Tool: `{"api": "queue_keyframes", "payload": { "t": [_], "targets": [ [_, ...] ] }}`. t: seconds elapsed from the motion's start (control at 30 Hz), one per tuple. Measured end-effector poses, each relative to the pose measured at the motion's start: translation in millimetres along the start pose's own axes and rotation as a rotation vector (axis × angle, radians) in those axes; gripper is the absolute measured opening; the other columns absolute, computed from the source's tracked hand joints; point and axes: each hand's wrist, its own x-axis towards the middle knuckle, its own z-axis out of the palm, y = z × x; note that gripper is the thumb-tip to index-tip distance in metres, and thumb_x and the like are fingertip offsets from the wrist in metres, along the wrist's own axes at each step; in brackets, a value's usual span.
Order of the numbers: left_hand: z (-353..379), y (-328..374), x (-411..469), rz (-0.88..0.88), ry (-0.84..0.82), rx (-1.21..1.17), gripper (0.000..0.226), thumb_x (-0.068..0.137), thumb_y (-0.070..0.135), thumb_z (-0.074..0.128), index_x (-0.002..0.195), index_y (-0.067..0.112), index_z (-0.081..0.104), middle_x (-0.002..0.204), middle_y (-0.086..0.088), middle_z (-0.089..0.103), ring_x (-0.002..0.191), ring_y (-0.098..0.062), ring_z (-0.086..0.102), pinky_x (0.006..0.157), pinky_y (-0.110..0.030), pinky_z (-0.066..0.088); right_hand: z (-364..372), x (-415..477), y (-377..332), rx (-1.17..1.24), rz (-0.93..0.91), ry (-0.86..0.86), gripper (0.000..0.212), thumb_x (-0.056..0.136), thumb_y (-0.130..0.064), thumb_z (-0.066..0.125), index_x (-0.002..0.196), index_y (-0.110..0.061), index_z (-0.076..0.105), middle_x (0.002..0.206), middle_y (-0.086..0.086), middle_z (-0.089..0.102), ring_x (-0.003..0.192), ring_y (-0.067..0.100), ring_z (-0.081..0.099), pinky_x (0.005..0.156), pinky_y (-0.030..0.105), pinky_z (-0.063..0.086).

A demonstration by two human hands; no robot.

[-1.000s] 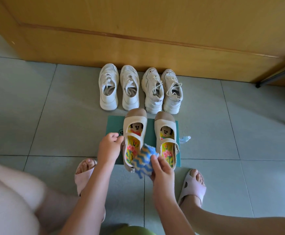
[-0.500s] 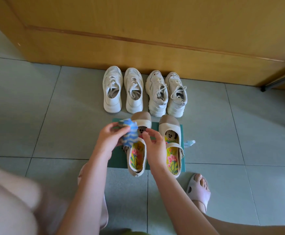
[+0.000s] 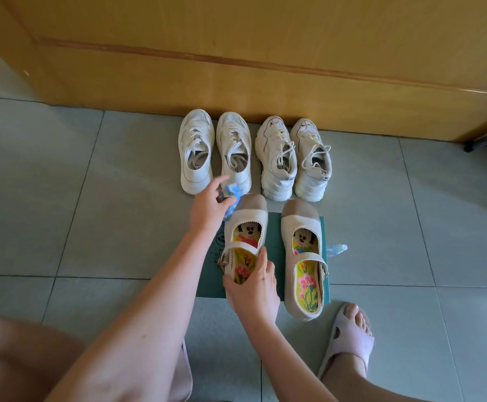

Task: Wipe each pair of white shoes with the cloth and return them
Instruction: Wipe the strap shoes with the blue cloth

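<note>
Left hand [image 3: 207, 208] clamps cloth [image 3: 230, 195] at strap shoe [image 3: 243, 242] toe for wiping | right hand [image 3: 254, 288] grips heel; we steady it | sneakers [image 3: 254, 155] wait far.

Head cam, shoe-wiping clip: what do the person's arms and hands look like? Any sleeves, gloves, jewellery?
Both arms are bare to the frame edge: no sleeves in view. The left hand and right hand wear no gloves, and no rings, watch or bracelets show. Nails look short; polish cannot be told.

The cloth [image 3: 230, 195] is largely covered by the left hand [image 3: 207, 208], whose fingertips are motion-blurred. The right hand [image 3: 254, 288] hides the near shoe's [image 3: 245, 227] heel. The mat's [image 3: 212, 282] print is illegible.
</note>
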Motion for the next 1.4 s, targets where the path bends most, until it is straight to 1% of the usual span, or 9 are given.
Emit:
{"api": "queue_keyframes", "payload": {
  "t": [0.27, 0.5, 0.63, 0.83, 0.9, 1.0, 1.1, 1.23, 1.4],
  "targets": [
    [4, -16, -27, 0.065, 0.003, 0.064, 0.03, 0.084, 0.019, 0.067, 0.113, 0.01, 0.067, 0.1, -0.003, 0.072, 0.08, -0.007, 0.059, 0.06, -0.01, 0.039, -2, 4, 6, -0.021, -0.047, 0.048, 0.091, 0.078, -0.049, 0.063, 0.148, -0.027, 0.01, 0.136, -0.007, 0.033, 0.126, 0.013, 0.036, 0.089, 0.032, 0.048],
    [2, -39, -64, -0.026, -0.006, 0.022, 0.029, 0.086, 0.024, 0.065, 0.112, 0.01, 0.066, 0.101, -0.001, 0.071, 0.084, -0.011, 0.061, 0.065, -0.017, 0.042, -5, 5, 4, -0.008, -0.051, 0.042, 0.089, 0.077, -0.049, 0.065, 0.147, -0.026, 0.015, 0.134, -0.006, 0.036, 0.122, 0.014, 0.041, 0.087, 0.034, 0.051],
    [-1, -51, -76, -0.095, -0.039, -0.054, 0.026, 0.086, 0.024, 0.066, 0.109, 0.012, 0.067, 0.097, -0.002, 0.071, 0.084, -0.012, 0.063, 0.059, -0.007, 0.04, -6, 4, 5, 0.015, -0.049, 0.033, 0.087, 0.078, -0.047, 0.066, 0.146, -0.026, 0.017, 0.133, -0.006, 0.037, 0.121, 0.015, 0.044, 0.087, 0.034, 0.051],
    [-10, -17, -36, -0.076, 0.135, -0.127, 0.017, 0.083, 0.016, 0.066, 0.098, 0.009, 0.067, 0.084, -0.004, 0.068, 0.076, -0.018, 0.062, 0.06, -0.018, 0.046, -7, 5, 8, 0.035, -0.046, 0.011, 0.088, 0.078, -0.047, 0.065, 0.147, -0.027, 0.015, 0.134, -0.007, 0.035, 0.12, 0.015, 0.044, 0.085, 0.035, 0.052],
    [-10, 0, -15, -0.034, 0.147, -0.139, 0.026, 0.083, 0.017, 0.066, 0.109, 0.012, 0.064, 0.089, 0.0, 0.066, 0.08, -0.017, 0.063, 0.068, -0.027, 0.05, -6, 5, 9, 0.04, -0.048, 0.012, 0.088, 0.078, -0.047, 0.065, 0.147, -0.027, 0.015, 0.134, -0.007, 0.035, 0.121, 0.014, 0.044, 0.084, 0.035, 0.052],
    [-5, 17, 8, 0.038, 0.136, -0.039, 0.038, 0.084, 0.02, 0.066, 0.12, 0.022, 0.054, 0.086, 0.002, 0.062, 0.077, -0.013, 0.059, 0.067, -0.029, 0.049, -6, 6, 10, 0.053, -0.046, 0.007, 0.088, 0.078, -0.047, 0.065, 0.147, -0.028, 0.015, 0.133, -0.008, 0.035, 0.12, 0.013, 0.044, 0.084, 0.034, 0.052],
    [5, 18, 16, 0.091, 0.098, 0.072, 0.028, 0.088, 0.021, 0.062, 0.114, 0.024, 0.053, 0.093, 0.002, 0.065, 0.078, -0.014, 0.06, 0.065, -0.032, 0.05, -5, 6, 11, 0.069, -0.044, 0.008, 0.087, 0.077, -0.047, 0.064, 0.147, -0.029, 0.014, 0.133, -0.009, 0.035, 0.121, 0.013, 0.044, 0.087, 0.035, 0.051],
    [17, 0, 14, 0.089, 0.027, 0.087, 0.019, 0.09, 0.022, 0.059, 0.109, 0.021, 0.064, 0.101, -0.003, 0.068, 0.088, -0.019, 0.063, 0.067, -0.028, 0.05, -3, 6, 12, 0.071, -0.049, 0.021, 0.088, 0.077, -0.048, 0.065, 0.146, -0.029, 0.014, 0.133, -0.01, 0.035, 0.121, 0.011, 0.044, 0.087, 0.034, 0.051],
    [16, -10, 9, 0.091, -0.076, 0.095, 0.033, 0.092, 0.029, 0.057, 0.122, 0.015, 0.062, 0.109, -0.008, 0.064, 0.095, -0.015, 0.059, 0.077, -0.025, 0.048, -2, 6, 12, 0.081, -0.053, 0.026, 0.087, 0.076, -0.048, 0.065, 0.146, -0.03, 0.017, 0.131, -0.011, 0.036, 0.119, 0.011, 0.045, 0.087, 0.036, 0.051]
  ]
}}
